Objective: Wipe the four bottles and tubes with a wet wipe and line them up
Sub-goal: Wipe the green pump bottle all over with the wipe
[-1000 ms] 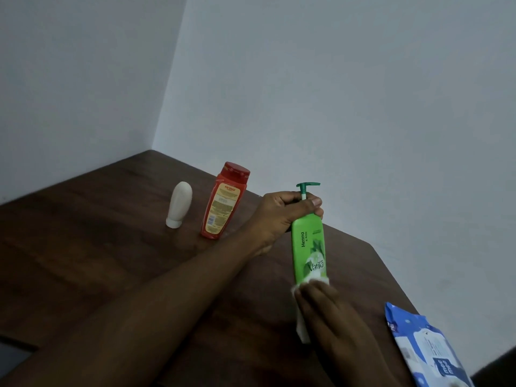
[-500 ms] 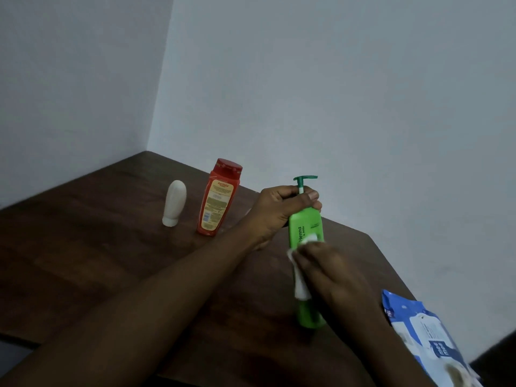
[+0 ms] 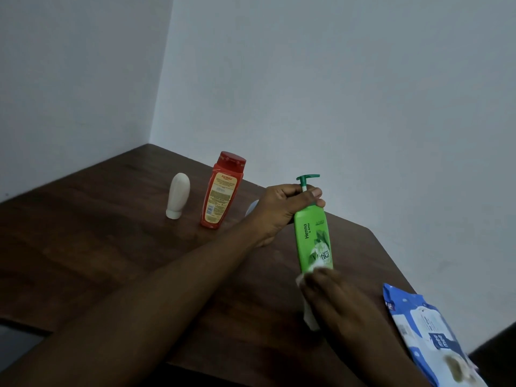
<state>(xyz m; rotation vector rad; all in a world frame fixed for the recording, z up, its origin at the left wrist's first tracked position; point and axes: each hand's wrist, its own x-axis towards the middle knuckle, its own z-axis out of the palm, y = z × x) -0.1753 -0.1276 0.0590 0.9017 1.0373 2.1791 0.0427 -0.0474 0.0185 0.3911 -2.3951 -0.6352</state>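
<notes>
My left hand [image 3: 282,208] grips the neck of a green pump bottle [image 3: 312,236] that stands upright on the dark wooden table [image 3: 97,247]. Lower down, my right hand [image 3: 332,300] holds a white wet wipe [image 3: 308,311] against the bottle's bottom part and covers its base. A red bottle [image 3: 220,191] and a white tube [image 3: 178,195] standing on its cap are side by side further left. A pale object [image 3: 252,207] shows partly behind my left wrist; I cannot tell what it is.
A blue and white wet wipe pack [image 3: 430,336] lies at the table's right edge. Grey walls meet in a corner behind the table. The table's right edge runs diagonally close to the green bottle.
My right hand has slid the wipe down from the upper part of the green bottle to its bottom. My left hand keeps its hold on the neck.
</notes>
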